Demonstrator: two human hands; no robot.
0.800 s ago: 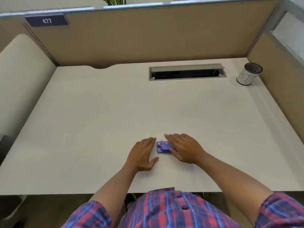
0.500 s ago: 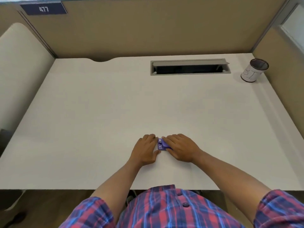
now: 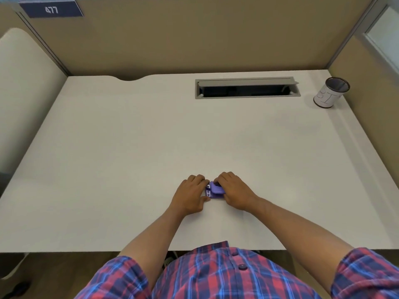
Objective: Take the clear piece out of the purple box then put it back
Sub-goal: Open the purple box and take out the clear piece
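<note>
Purple box [image 3: 213,190]: on the white desk [image 3: 129,158], near the front edge, between both hands (clear piece not visible).
Left hand [image 3: 191,194]: fingers curled, touching the box's left side.
Right hand [image 3: 234,192]: fingers curled over the box's top and right side, gripping it.

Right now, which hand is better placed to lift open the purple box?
Probably the right hand: its fingers curl over the raised top of the purple box, while the left hand presses against the box's left end, steadying it on the desk.

Red-blue plaid shirt [image 3: 226,275], short sleeves, buttons
</note>
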